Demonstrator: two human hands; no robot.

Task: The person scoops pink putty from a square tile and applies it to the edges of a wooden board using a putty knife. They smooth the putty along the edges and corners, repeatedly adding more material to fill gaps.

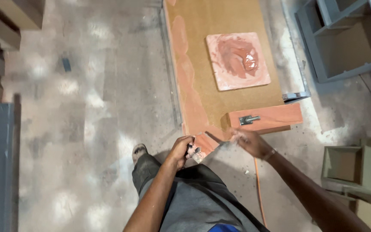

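Observation:
My left hand [180, 151] is closed around a putty knife [196, 153] at the near corner of a brown board [220, 77] whose left edge is coated in pink filler. My right hand [249, 141] is blurred, fingers spread, hovering just right of that corner and holding nothing. A square tile [237, 61] with a mound of pink filler lies on the board. A small metal hinge [249, 119] sits on the board's pink-coated near right part.
Dusty concrete floor [86, 129] lies to the left. Grey cabinet frames [344, 38] stand at upper right, small green-grey boxes [353, 165] at right. An orange cable [258, 189] runs along the floor by my leg. My shoe [139, 150] shows below the board.

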